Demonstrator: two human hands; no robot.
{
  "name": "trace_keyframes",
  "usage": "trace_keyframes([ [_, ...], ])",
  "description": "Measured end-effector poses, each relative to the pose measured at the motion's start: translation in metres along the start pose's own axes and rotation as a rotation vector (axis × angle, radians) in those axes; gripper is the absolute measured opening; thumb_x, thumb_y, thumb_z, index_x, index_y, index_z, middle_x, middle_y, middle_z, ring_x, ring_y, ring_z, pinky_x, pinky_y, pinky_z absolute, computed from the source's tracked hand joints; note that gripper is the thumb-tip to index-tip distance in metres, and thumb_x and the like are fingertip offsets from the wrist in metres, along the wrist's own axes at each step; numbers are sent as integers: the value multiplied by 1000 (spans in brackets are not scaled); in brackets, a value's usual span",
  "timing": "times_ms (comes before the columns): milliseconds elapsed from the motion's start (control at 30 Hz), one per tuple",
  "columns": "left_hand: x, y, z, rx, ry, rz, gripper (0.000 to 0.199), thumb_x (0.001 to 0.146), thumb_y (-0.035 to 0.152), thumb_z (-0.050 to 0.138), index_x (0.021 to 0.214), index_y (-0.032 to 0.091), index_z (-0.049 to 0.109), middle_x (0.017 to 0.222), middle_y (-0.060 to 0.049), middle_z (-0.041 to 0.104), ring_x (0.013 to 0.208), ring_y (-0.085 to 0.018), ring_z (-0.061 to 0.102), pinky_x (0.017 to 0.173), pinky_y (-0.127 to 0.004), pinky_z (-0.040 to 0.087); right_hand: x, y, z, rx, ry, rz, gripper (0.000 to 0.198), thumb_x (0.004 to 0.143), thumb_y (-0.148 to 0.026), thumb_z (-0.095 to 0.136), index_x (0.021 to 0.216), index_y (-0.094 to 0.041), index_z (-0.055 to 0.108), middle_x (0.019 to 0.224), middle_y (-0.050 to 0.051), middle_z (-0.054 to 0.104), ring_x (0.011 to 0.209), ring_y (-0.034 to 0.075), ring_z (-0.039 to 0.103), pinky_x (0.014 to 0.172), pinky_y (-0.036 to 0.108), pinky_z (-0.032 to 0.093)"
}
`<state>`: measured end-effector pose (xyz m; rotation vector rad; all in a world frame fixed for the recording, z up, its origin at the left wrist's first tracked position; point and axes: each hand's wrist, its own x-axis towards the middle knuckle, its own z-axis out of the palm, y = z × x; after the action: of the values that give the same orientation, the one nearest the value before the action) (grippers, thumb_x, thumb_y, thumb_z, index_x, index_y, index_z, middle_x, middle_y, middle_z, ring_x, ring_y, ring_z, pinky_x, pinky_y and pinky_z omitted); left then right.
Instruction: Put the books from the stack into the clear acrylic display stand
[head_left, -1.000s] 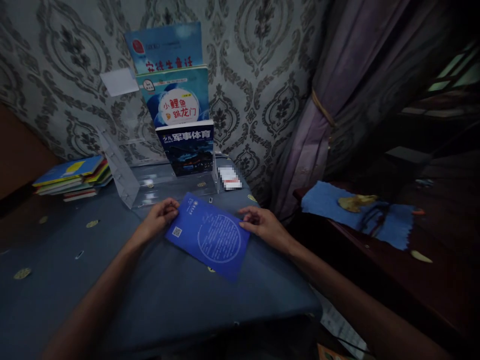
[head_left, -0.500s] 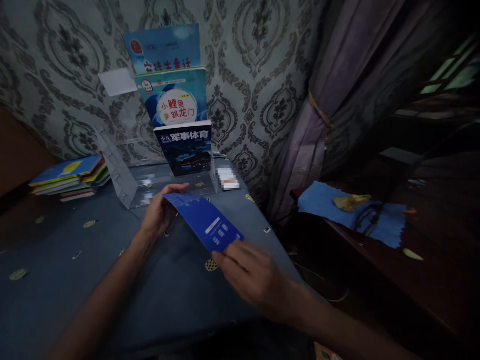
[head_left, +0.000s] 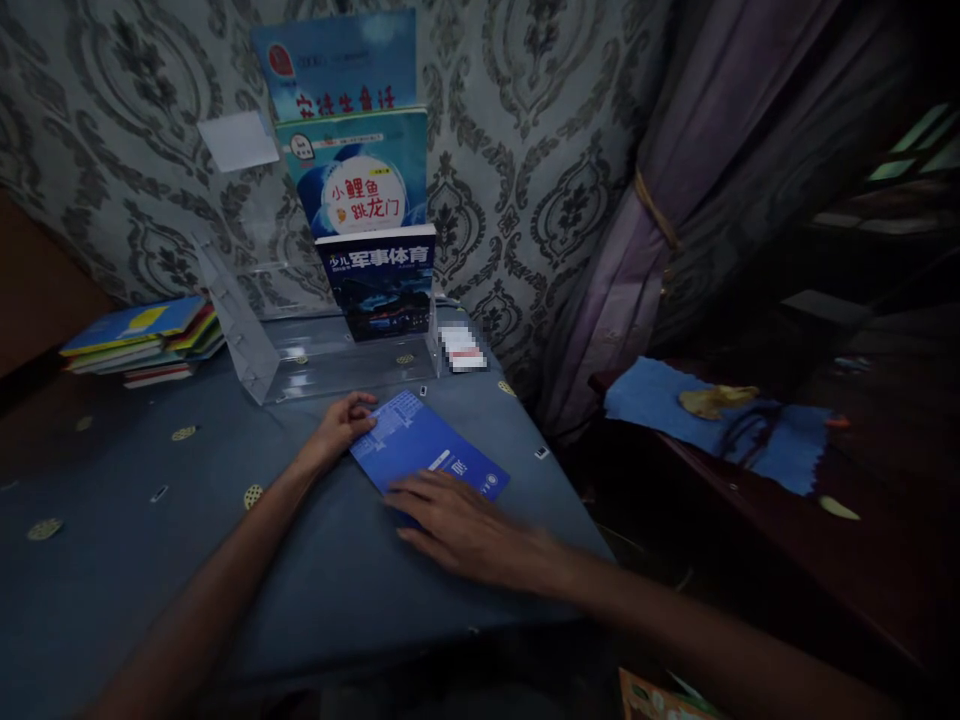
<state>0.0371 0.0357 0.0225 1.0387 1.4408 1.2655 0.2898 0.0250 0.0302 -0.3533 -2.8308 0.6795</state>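
A blue booklet (head_left: 420, 437) with white print lies at a slant on the dark blue tablecloth, apparently flat. At its upper left corner is my left hand (head_left: 341, 430), its thumb over the cover and its fingers curled at the edge. My right hand (head_left: 457, 525) rests across the lower part of the booklet, fingers stretched out and slightly blurred, hiding that edge. Beyond them stands a clear plastic stand (head_left: 337, 375). It bears a dark military sports book (head_left: 382, 290), a teal book (head_left: 367, 185) and a taller blue book (head_left: 337, 65) in rising tiers.
Several books (head_left: 142, 335) are piled at the left. A blurred-out white item (head_left: 463, 347) sits right of the stand. Patterned wall covering and a tied purple curtain (head_left: 607, 330) close off the back. Over a gap at the right, a dark red surface carries a blue cloth (head_left: 667, 400).
The booklet has gone from raised and bent in my right hand to lying on the tablecloth. My right hand has released its pinch and flattened over it. The view has shifted slightly.
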Motion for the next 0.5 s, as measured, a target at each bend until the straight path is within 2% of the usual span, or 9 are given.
trace_keyframes([
  [100, 0, 0, 0, 41, -15, 1, 50, 55, 31, 86, 97, 18, 61, 61, 8, 57, 48, -9, 48, 47, -21, 33, 13, 12, 7, -8, 2, 3, 48, 100, -34, 58, 144, -14, 53, 155, 16, 49, 146, 27, 42, 124, 48, 28],
  [200, -1, 1, -1, 66, -17, 0, 51, 57, 29, 84, 100, 18, 60, 61, 8, 55, 49, -9, 48, 47, -21, 33, 16, 27, 9, -43, 23, 27, 54, 103, -41, 51, 150, -16, 47, 161, 16, 41, 152, 27, 33, 127, 51, 20],
  [400, -12, 8, -9, 121, -53, -9, 55, 59, 22, 81, 108, 19, 57, 55, 12, 49, 47, -8, 44, 47, -19, 31, -13, 77, -13, -186, 37, 284, 62, 104, -47, 41, 153, -9, 42, 162, 20, 36, 153, 30, 29, 126, 54, 21],
  [500, -29, 15, -17, 171, -185, -136, 69, 60, 23, 84, 121, 20, 51, 57, 12, 53, 48, -9, 50, 47, -19, 35, -32, 98, -25, -238, 70, 334, 64, 104, -54, 37, 153, -13, 43, 162, 18, 37, 152, 30, 31, 125, 56, 22],
])
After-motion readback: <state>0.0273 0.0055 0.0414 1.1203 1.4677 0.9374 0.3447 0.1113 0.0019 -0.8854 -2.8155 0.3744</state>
